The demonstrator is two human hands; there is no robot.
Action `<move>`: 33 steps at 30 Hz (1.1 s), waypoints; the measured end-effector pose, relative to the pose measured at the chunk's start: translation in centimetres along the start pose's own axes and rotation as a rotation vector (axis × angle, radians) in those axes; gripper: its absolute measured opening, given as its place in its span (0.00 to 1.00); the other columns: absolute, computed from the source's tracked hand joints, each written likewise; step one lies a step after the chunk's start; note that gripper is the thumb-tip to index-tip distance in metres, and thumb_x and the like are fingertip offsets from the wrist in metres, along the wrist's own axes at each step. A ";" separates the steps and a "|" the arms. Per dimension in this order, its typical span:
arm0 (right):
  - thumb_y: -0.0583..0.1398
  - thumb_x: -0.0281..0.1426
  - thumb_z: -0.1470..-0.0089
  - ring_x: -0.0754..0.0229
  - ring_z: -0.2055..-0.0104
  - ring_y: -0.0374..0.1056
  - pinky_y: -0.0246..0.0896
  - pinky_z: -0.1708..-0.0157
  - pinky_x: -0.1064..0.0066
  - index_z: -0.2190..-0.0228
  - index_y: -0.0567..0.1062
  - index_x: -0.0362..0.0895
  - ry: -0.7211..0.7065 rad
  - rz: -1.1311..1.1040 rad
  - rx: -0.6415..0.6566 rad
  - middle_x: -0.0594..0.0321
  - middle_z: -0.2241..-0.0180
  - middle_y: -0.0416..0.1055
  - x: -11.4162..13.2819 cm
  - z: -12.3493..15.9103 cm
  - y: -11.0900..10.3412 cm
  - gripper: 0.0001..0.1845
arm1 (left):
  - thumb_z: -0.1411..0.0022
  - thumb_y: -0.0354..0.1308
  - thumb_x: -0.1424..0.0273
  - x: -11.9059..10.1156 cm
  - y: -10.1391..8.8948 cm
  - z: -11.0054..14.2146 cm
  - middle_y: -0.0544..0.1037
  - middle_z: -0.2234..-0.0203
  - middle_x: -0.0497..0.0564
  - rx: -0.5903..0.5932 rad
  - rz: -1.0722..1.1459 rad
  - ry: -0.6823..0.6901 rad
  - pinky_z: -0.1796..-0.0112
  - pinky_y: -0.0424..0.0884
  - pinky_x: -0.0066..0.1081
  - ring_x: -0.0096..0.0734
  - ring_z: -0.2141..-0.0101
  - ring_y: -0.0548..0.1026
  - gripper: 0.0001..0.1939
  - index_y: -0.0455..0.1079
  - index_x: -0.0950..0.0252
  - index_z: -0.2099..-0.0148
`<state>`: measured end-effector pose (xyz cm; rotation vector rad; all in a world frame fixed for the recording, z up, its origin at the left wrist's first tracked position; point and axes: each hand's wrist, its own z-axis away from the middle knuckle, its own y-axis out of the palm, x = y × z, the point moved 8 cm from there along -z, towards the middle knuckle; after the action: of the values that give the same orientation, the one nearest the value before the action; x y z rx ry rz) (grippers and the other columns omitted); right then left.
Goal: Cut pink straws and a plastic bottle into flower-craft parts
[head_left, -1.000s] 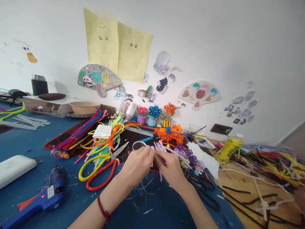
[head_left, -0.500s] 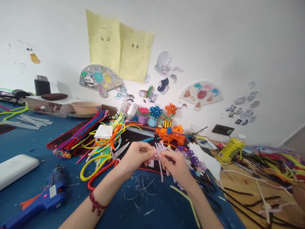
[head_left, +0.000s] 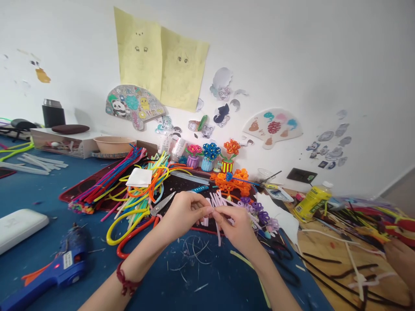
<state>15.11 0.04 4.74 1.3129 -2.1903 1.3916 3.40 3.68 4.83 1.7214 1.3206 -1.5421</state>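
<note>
My left hand (head_left: 188, 214) and my right hand (head_left: 238, 222) meet above the front of the dark tray (head_left: 202, 230), thumbs and forefingers pinched tip to tip. Whatever they hold is too small and too covered by the fingers to make out. Just behind the fingertips lie pale lilac pipe cleaners (head_left: 218, 239), spread in a loose bunch. Purple looped pipe-cleaner flowers (head_left: 256, 209) rest beyond my right hand. Left of my left hand are scissors (head_left: 115, 229) with one yellow and one red handle. A pale yellow strip (head_left: 241, 258) runs under my right forearm.
A blue glue gun (head_left: 66, 268) with a red light lies at the left. Bundled pipe cleaners (head_left: 106, 179) fill the tray's left side. Small potted flowers (head_left: 209, 157) stand behind. A yellow bottle (head_left: 313, 201) leans at right, near another person's hand (head_left: 400, 263).
My left hand has turned so its thumb shows, and a clear ring behind it has gone from sight. The pale yellow strip has come into view. Another person's hand has appeared more fully at right.
</note>
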 end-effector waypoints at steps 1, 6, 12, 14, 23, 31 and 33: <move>0.52 0.35 0.38 0.67 0.80 0.55 0.47 0.78 0.75 0.78 0.71 0.41 0.002 0.002 0.001 0.67 0.83 0.60 0.0 0.0 0.0 0.19 | 0.46 0.61 0.64 0.0 0.0 0.0 0.75 0.80 0.50 -0.001 -0.019 0.003 0.77 0.66 0.24 0.26 0.80 0.70 0.11 0.74 0.68 0.72; 0.52 0.36 0.38 0.67 0.80 0.56 0.48 0.78 0.75 0.77 0.73 0.41 0.013 0.007 0.012 0.67 0.83 0.62 -0.1 0.0 0.2 0.19 | 0.44 0.59 0.67 -0.4 -0.1 0.2 0.75 0.80 0.49 -0.035 -0.152 0.019 0.77 0.64 0.23 0.26 0.79 0.70 0.09 0.74 0.67 0.72; 0.53 0.38 0.39 0.67 0.82 0.56 0.49 0.80 0.75 0.77 0.72 0.41 0.089 -0.079 0.042 0.68 0.84 0.60 -0.5 0.0 0.4 0.19 | 0.42 0.57 0.70 -1.2 -0.3 0.3 0.73 0.82 0.47 -0.118 -0.374 0.131 0.77 0.60 0.23 0.25 0.79 0.68 0.08 0.73 0.66 0.72; 0.54 0.40 0.39 0.68 0.83 0.57 0.50 0.82 0.76 0.75 0.73 0.41 0.165 -0.190 0.066 0.68 0.84 0.60 -1.1 0.1 0.6 0.20 | 0.42 0.56 0.70 -0.9 -0.4 0.2 0.74 0.81 0.48 -0.096 -0.313 0.119 0.76 0.62 0.23 0.25 0.79 0.68 0.08 0.73 0.66 0.71; 0.57 0.44 0.42 0.70 0.88 0.55 0.47 0.87 0.78 0.71 0.75 0.39 0.313 -0.591 0.113 0.70 0.86 0.61 -2.3 0.4 1.5 0.21 | 0.44 0.61 0.65 -1.7 0.1 0.1 0.77 0.76 0.51 0.005 -0.022 0.176 0.71 0.67 0.24 0.29 0.74 0.72 0.10 0.75 0.69 0.67; 0.56 0.49 0.43 0.64 0.78 0.67 0.59 0.79 0.75 0.69 0.78 0.37 0.381 -0.694 0.145 0.60 0.80 0.70 -2.7 0.6 1.6 0.26 | 0.44 0.61 0.64 -1.3 -0.6 0.1 0.76 0.77 0.51 -0.044 0.026 0.157 0.72 0.66 0.25 0.28 0.75 0.69 0.11 0.76 0.68 0.68; 0.57 0.49 0.44 0.65 0.78 0.65 0.59 0.78 0.75 0.69 0.79 0.37 0.400 -0.694 0.148 0.61 0.80 0.70 -2.9 0.7 1.6 0.26 | 0.45 0.61 0.64 -1.3 -0.7 0.1 0.75 0.78 0.50 -0.044 0.032 0.145 0.73 0.65 0.24 0.27 0.76 0.68 0.11 0.76 0.69 0.69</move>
<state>15.72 1.36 1.70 1.4813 -1.2219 1.3741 2.90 3.48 6.17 1.8473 1.3791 -1.3829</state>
